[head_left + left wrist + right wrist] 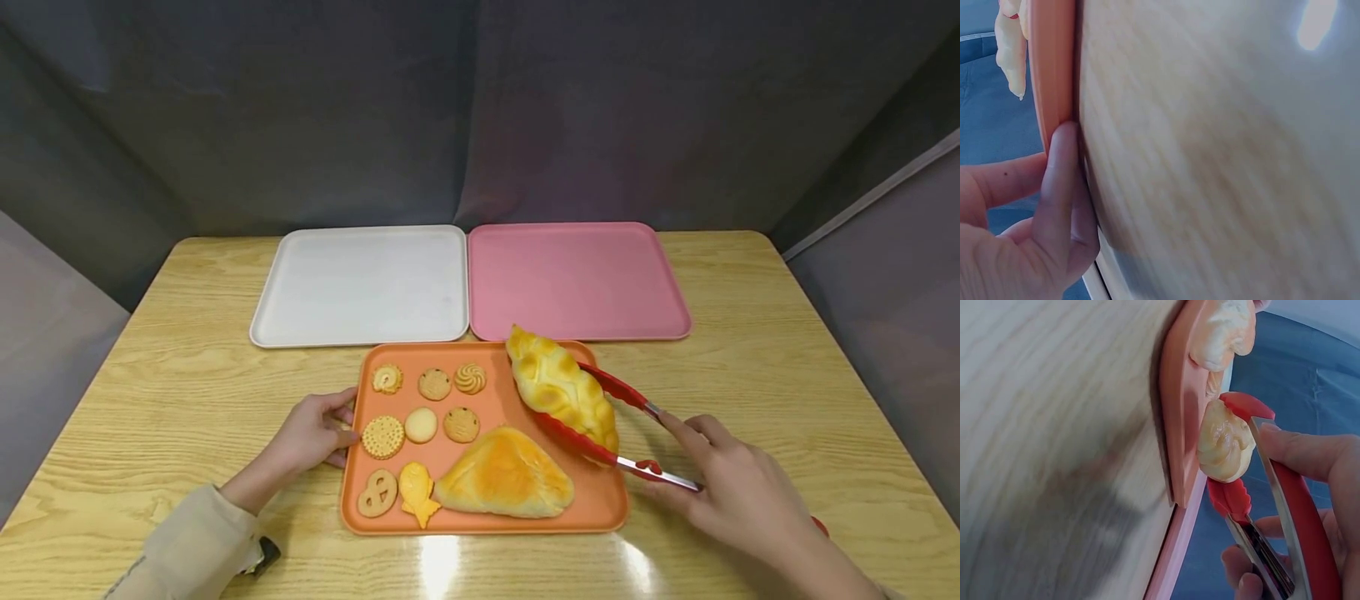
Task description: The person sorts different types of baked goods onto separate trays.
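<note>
My right hand [738, 492] holds red-tipped metal tongs [1282, 506]. The tongs' red tips straddle a braided bread loaf [562, 387], which lies slanted over the right part of an orange tray [600, 508]. At the tray's left rim, my left hand [311, 429] pinches the edge with thumb and fingers, seen close up in the left wrist view. Beside the loaf, a large golden bread [506, 479] rests on the tray. Several biscuits fill its left side, among them a pretzel [377, 493], a fish-shaped one [417, 493] and a swirled one [470, 378].
Behind the orange tray stand a white tray [363, 283] and a pink tray [577, 283], side by side. All three are on a wooden table [787, 375]. Dark grey curtains [337, 117] hang along the back. A small black object [264, 554] shows by the left sleeve.
</note>
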Demonstrator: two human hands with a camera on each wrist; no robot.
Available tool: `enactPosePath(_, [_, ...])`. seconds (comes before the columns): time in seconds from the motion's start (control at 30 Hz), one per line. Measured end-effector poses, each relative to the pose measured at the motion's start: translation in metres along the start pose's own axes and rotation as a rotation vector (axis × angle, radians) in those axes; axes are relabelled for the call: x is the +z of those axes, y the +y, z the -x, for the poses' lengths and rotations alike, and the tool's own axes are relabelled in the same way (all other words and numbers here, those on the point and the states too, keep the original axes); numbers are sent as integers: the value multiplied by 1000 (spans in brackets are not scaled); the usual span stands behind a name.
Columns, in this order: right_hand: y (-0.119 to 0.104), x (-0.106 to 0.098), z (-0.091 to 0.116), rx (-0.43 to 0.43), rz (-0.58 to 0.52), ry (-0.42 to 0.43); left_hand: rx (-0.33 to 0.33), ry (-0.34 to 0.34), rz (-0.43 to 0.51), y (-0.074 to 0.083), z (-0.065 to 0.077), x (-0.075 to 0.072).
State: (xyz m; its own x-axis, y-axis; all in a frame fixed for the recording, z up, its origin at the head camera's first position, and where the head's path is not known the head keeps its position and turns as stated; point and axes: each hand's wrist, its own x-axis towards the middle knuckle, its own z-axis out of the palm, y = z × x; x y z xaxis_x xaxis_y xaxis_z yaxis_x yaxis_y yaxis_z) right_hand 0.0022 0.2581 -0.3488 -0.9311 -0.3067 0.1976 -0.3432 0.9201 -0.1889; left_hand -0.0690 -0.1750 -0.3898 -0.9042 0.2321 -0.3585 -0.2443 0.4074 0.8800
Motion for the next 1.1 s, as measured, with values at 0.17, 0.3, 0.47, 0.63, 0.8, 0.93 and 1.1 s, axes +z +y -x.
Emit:
enactPosePath(0.17, [1,-5,-5,-6,6,4,5,3,-5,-2,-1,0])
enactPosePath(0.3, [1,-7,-10,-33,10,23,6,4,-10,-3,-2,0])
enactPosePath(0.47, [2,-10,-17,-63,11,45,12,-5,-2,-2,-1,0])
enactPosePath(0.63, [3,-14,-26,-70,5,51,11,-4,8,-1,-1,0])
enactPosePath(0.8, [2,-18,-36,-59,-1,37,9,-4,15,0,-1,0])
enactPosePath(0.93, [1,-19,-44,-61,2,37,10,-1,9,-1,-2,0])
enactPosePath(1.1, [1,-21,-53,-71,9,44,12,-1,9,0,-1,0])
